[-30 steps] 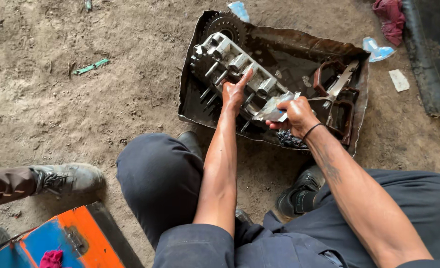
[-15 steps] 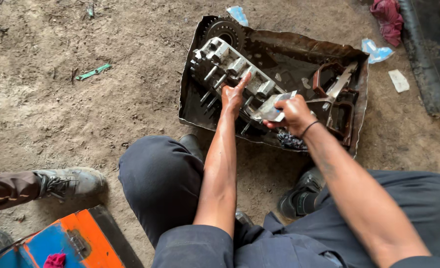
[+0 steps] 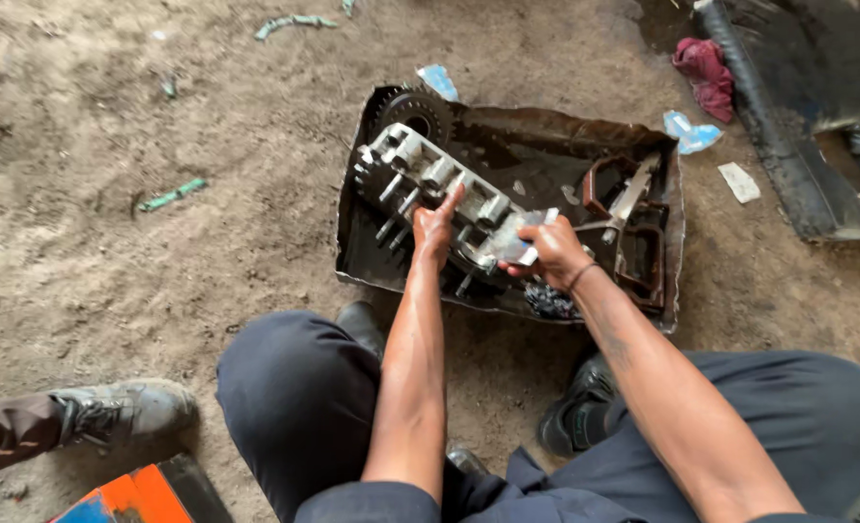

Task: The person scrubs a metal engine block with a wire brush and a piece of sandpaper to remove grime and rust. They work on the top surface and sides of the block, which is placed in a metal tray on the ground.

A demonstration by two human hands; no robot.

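Note:
A long metal engine assembly with gears and protruding bolts lies slantwise in a dark, oily metal tray on the dirt floor. My left hand rests on the middle of the assembly, fingers pointing up along it. My right hand grips a shiny metal part at the assembly's near end. A gear wheel sits at its far end. I squat over the tray with my knees to either side.
Rusty brackets and a metal tool lie in the tray's right half. Another person's boot is at the lower left, beside an orange and blue object. A red rag and a black panel lie at the upper right.
The view has shifted slightly. My hands stay on the assembly with almost no movement.

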